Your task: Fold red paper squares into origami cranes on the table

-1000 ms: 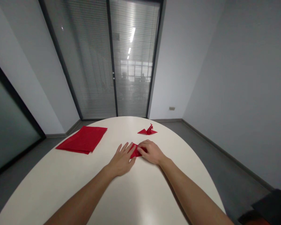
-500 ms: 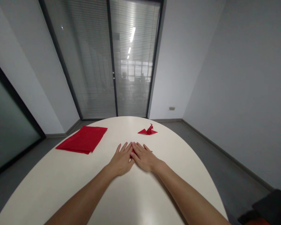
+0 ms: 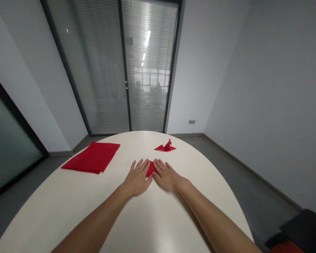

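A small piece of red folded paper lies on the white round table, mostly covered by my two hands. My left hand lies flat with its fingers stretched out, pressing the paper's left side. My right hand is also flat and open, its fingers resting on the paper's right side. The two hands touch each other at the fingertips.
A finished red paper crane stands a little beyond my hands. A stack of red paper sheets lies at the table's far left. Glass doors with blinds are behind the table. A dark seat shows at the lower right.
My right hand, curled on the paper a second ago, has flattened out and slid across it. More of the red paper shows between the hands now. My left hand has stayed put.
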{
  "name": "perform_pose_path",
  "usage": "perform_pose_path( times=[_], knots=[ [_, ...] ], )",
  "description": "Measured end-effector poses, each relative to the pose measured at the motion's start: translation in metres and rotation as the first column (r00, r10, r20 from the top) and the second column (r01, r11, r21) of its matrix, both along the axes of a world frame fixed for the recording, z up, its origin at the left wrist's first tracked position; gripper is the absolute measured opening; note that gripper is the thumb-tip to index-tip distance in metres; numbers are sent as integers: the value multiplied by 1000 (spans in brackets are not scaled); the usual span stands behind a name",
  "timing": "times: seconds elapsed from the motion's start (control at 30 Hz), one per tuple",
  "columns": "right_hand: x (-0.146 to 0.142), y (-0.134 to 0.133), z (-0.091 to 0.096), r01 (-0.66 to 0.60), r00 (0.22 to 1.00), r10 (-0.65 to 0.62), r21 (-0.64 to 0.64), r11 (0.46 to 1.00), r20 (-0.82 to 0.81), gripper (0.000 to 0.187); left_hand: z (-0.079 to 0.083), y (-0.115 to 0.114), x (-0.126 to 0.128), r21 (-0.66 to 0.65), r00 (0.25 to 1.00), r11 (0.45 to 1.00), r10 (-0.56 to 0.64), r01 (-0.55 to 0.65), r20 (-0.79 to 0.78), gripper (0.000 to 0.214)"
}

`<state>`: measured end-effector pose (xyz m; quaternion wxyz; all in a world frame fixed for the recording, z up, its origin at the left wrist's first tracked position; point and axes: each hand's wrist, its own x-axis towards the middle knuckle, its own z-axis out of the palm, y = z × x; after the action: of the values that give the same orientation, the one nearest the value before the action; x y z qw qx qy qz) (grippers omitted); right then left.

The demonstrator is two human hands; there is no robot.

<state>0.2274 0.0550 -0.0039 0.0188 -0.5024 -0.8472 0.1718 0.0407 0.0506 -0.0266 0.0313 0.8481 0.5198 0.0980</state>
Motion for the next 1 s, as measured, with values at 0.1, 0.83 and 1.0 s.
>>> perform_pose_path(
  times=[0.1, 0.83, 1.0],
  knots=[
    [3, 0, 1, -35, 999, 35, -8, 999, 8, 73, -1, 2, -1, -14, 1000, 1000, 3, -3, -7, 67],
    [5, 11, -5, -59, 996, 65, 111, 992, -56, 66, 0, 9, -3, -22, 1000, 1000, -19, 18, -10, 65],
    [3, 19, -10, -2, 992, 19, 133, 991, -127, 59, -4, 11, -4, -1, 999, 1000, -11, 11, -33, 63]
  ],
)
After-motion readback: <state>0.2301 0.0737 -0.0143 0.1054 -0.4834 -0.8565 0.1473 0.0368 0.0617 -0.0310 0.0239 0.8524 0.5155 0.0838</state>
